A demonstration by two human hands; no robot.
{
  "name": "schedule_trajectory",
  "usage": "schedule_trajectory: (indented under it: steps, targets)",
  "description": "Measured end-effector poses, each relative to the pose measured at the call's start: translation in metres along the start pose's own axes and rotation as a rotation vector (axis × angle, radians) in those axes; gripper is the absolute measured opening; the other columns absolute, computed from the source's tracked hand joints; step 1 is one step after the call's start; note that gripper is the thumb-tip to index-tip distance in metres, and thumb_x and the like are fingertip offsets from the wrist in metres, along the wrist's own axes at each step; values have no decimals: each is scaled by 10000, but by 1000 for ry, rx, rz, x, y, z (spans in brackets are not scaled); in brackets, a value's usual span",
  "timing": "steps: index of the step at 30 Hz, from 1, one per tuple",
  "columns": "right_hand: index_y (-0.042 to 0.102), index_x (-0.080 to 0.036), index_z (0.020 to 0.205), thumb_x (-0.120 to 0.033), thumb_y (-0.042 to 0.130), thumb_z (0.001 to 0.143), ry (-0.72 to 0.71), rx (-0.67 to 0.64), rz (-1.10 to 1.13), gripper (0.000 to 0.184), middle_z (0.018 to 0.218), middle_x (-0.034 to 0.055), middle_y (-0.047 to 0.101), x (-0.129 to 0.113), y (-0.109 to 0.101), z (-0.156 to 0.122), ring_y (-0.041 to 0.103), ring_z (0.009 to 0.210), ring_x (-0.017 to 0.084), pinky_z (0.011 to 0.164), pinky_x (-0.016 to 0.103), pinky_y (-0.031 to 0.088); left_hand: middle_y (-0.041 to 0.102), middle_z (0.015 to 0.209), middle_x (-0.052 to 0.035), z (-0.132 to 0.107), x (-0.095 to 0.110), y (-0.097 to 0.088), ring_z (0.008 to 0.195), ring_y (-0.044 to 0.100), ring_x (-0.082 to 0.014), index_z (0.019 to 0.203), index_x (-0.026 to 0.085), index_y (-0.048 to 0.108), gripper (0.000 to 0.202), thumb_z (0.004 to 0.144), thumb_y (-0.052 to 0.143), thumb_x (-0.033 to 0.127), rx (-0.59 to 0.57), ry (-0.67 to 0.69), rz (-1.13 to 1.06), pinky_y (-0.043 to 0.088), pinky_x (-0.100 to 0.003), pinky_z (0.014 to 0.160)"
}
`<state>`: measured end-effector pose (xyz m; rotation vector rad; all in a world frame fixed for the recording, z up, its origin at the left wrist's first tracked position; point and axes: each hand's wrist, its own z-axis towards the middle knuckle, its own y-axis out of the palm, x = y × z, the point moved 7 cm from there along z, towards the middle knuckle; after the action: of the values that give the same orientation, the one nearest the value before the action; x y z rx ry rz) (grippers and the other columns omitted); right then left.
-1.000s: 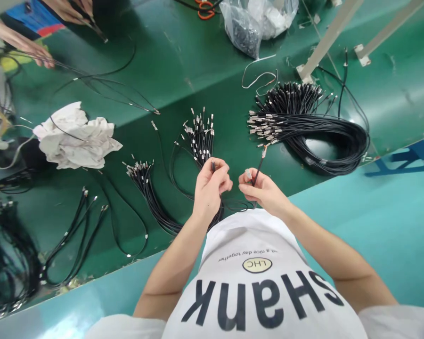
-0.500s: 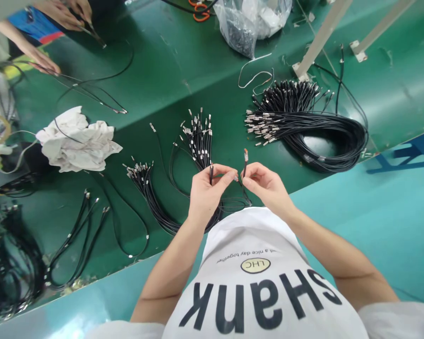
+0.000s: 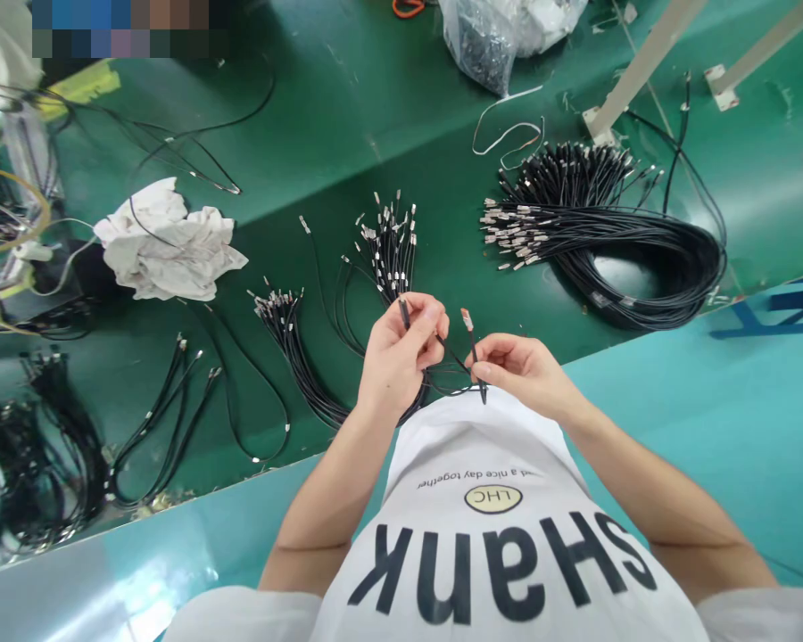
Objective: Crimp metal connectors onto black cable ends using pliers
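My left hand (image 3: 398, 357) is closed on a black cable (image 3: 452, 355). A short dark end stands up past its fingers, and the cable runs down to the right towards my other hand. My right hand (image 3: 525, 373) pinches a thin black stick-like piece (image 3: 475, 346) with a white and orange tip pointing away from me. Whether that is a cable end or a tool I cannot tell. Just beyond my left hand lies a cable bundle (image 3: 392, 254) with metal-tipped ends, partly hidden by the hand. Another bundle (image 3: 294, 352) curves in from the left.
On the green table (image 3: 348, 116), a large coiled cable bundle (image 3: 642, 241) lies at right near a metal post (image 3: 642, 71). A crumpled white cloth (image 3: 174, 245) is at left, with looser cables (image 3: 167, 428) in front. At the back sits a plastic bag (image 3: 482, 45).
My hands have moved apart; the right one is lower and nearer my shirt. The black piece it pinches now tilts, its lower end showing. The view has shifted slightly.
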<state>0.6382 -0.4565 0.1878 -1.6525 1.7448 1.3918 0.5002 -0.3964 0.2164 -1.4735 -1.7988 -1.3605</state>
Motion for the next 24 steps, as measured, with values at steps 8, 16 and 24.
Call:
schedule_trajectory:
  steps: [8,16,24]
  targets:
    - [660,-187,840,-386,758,810,-76,177,-302,223,809,17,640,-7,-3,-4,521,667,113,623,275,440,682,820,-30,-7,-11,7,457,289,-2,870,181,759,174,757,809,304,-24,-71,78,182,-206,406]
    - [640,-196,816,-362,729,835,-174,283,-469,189,746,-2,628,-12,2,-7,493,616,100,574,262,414,727,848,-60,-8,-18,3,464,289,-6,869,177,766,137,772,793,270,10,-96,89,177,-208,417]
    - [580,-204,979,-322,625,924,-301,344,-345,138,1034,49,672,-28,-22,-7,634,937,157,861,309,516,625,805,-10,-4,-16,10,559,457,-30,927,162,683,210,764,808,207,-160,-51,-48,353,-183,518]
